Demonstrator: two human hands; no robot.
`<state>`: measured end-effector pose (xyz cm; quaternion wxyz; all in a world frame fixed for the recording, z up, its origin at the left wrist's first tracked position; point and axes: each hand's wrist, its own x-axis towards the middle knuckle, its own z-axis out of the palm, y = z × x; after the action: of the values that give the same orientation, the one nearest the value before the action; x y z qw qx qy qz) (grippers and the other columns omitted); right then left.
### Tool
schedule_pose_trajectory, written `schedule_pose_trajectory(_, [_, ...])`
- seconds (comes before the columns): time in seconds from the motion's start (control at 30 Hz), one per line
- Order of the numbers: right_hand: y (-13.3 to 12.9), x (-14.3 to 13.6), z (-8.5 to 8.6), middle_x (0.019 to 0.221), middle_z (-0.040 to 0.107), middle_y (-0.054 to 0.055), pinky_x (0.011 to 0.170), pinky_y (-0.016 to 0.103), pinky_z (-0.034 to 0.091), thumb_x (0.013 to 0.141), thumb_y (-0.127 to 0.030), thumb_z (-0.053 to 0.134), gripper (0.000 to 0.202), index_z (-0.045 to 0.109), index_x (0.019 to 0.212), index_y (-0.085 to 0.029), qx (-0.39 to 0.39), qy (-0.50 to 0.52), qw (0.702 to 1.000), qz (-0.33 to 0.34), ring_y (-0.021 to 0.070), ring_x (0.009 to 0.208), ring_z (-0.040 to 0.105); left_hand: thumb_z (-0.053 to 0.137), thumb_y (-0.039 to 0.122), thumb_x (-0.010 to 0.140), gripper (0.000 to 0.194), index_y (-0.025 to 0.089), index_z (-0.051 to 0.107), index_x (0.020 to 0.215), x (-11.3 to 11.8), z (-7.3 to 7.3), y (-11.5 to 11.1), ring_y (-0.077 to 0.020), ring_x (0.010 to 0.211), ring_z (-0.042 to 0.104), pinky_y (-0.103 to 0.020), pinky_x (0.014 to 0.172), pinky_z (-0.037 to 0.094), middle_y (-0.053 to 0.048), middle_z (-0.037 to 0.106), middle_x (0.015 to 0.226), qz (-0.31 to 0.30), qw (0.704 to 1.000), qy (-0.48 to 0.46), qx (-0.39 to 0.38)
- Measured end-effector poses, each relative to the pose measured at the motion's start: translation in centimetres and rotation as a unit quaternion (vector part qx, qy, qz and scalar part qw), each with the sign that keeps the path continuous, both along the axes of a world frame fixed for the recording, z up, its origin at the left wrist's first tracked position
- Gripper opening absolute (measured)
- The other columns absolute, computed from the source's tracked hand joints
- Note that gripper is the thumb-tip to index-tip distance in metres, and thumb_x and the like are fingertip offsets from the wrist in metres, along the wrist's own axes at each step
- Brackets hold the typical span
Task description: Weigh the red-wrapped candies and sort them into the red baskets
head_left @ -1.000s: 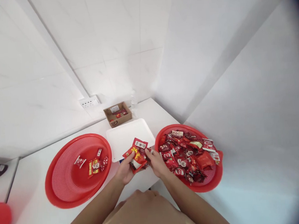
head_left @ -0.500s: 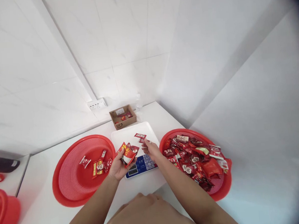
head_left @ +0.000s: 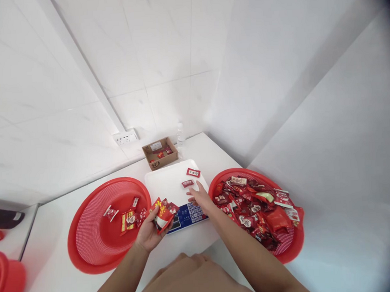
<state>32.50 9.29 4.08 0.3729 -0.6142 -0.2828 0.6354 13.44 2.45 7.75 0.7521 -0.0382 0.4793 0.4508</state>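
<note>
In my left hand (head_left: 153,231) are several red candy packets (head_left: 163,213), held over the front left of a white weighing scale (head_left: 164,183) with a blue keypad. My right hand (head_left: 201,199) hovers over the right part of the scale, its fingers apart and nothing in them. Just beyond its fingertips lie two small red packets on the pan: a nearer one (head_left: 187,183) and a farther one (head_left: 193,172). A red basket (head_left: 83,241) to the left holds several packets. On the right, another red basket (head_left: 298,241) is heaped with red-wrapped packets (head_left: 251,208).
Behind the scale stands a small cardboard box (head_left: 161,163) with a few packets inside, beside a clear plastic bottle (head_left: 180,133). A socket strip (head_left: 125,137) is on the wall. At far left are a red tub (head_left: 11,280) and a black object (head_left: 4,217).
My right hand has let go of the small red packets, which now lie on the scale pan. My left hand has shifted slightly down and left, still with its packets.
</note>
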Motion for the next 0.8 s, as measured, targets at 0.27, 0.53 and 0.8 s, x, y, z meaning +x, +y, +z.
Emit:
schedule_pose_trajectory(0.27, [-5.4, -0.2, 1.5, 0.101, 0.065, 0.005, 0.068, 0.029, 0.049, 0.078, -0.054, 0.056, 0.041, 0.06, 0.104, -0.023, 0.003, 0.167, 0.975, 0.148, 0.0137, 0.076, 0.061, 0.062, 0.026, 0.079, 0.03, 0.013, 0.061, 0.106, 2.1, 0.5, -0.7, -0.0194, 0.076, 0.068, -0.033, 0.071, 0.055, -0.011, 0.071, 0.093, -0.128, 0.988, 0.057, 0.072])
schedule_pose_trajectory(0.53, [-7.2, 0.0, 2.7, 0.105, 0.063, 0.004, 0.075, 0.032, 0.048, 0.064, -0.038, 0.072, 0.053, 0.056, 0.112, -0.022, 0.151, 0.013, 0.965, 0.214, 0.0188, 0.091, 0.058, 0.063, 0.036, 0.079, 0.034, 0.015, 0.061, 0.105, 4.1, 0.4, -1.5, -0.0214, 0.091, 0.066, -0.035, 0.085, 0.051, -0.011, 0.07, 0.096, -0.16, 0.974, 0.064, 0.145])
schedule_pose_trajectory(0.8, [-8.1, -2.3, 2.1, 0.087, 0.063, -0.002, 0.049, 0.02, 0.037, 0.059, -0.037, 0.072, 0.043, 0.058, 0.097, -0.023, 0.021, 0.119, 0.99, 0.075, 0.0098, 0.062, 0.054, 0.068, 0.026, 0.076, 0.029, 0.014, 0.061, 0.101, 3.7, -0.4, -2.3, -0.0177, 0.087, 0.065, -0.033, 0.085, 0.051, -0.009, 0.069, 0.096, -0.172, 0.975, 0.039, 0.134])
